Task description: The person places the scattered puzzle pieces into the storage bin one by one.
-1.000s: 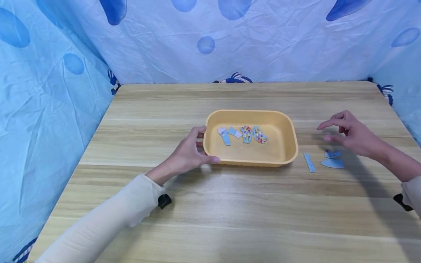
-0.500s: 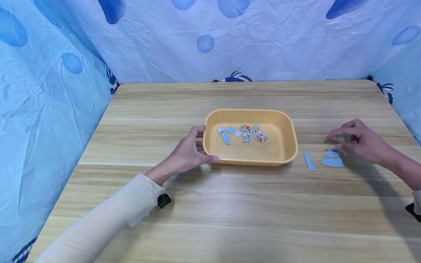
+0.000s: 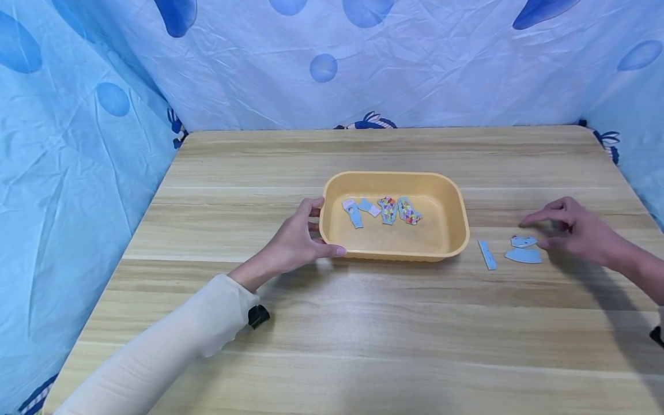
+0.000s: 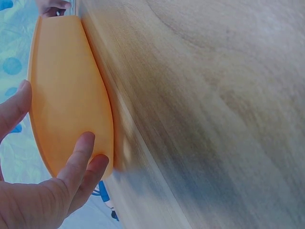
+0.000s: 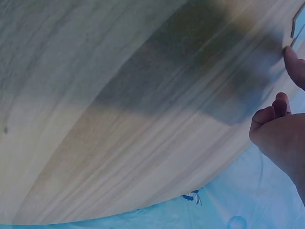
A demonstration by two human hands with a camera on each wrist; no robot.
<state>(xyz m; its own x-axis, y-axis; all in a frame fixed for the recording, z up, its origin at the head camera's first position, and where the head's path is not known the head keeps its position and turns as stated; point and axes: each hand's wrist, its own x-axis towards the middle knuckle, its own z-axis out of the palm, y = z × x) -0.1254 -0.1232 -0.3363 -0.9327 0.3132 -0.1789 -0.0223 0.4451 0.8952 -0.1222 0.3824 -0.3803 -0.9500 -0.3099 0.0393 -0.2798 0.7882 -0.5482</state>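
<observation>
A shallow yellow plastic tray (image 3: 441, 233) stands on the wooden table, with several flat, irregular puzzle pieces (image 3: 388, 211) in it, light blue with pink or multicoloured parts. My left hand (image 3: 298, 242) holds its left end, thumb along the front side and fingers around the end wall; the left wrist view shows the fingertips against the tray's outer wall. To the right of the tray lie a narrow blue strip piece (image 3: 487, 255), a curved blue piece (image 3: 524, 256) and a small printed blue piece (image 3: 523, 241). My right hand (image 3: 578, 230) hovers beside the small piece, its thumb tip close to that piece's right edge; contact is unclear.
The wood-grain tabletop (image 3: 363, 334) stretches around the tray and toward the near side. A blue patterned cloth (image 3: 415, 75) hangs behind the table's far edge and along the sides.
My right hand has moved right and nearer to me, down beside the small printed piece. The left hand and the tray stay in place.
</observation>
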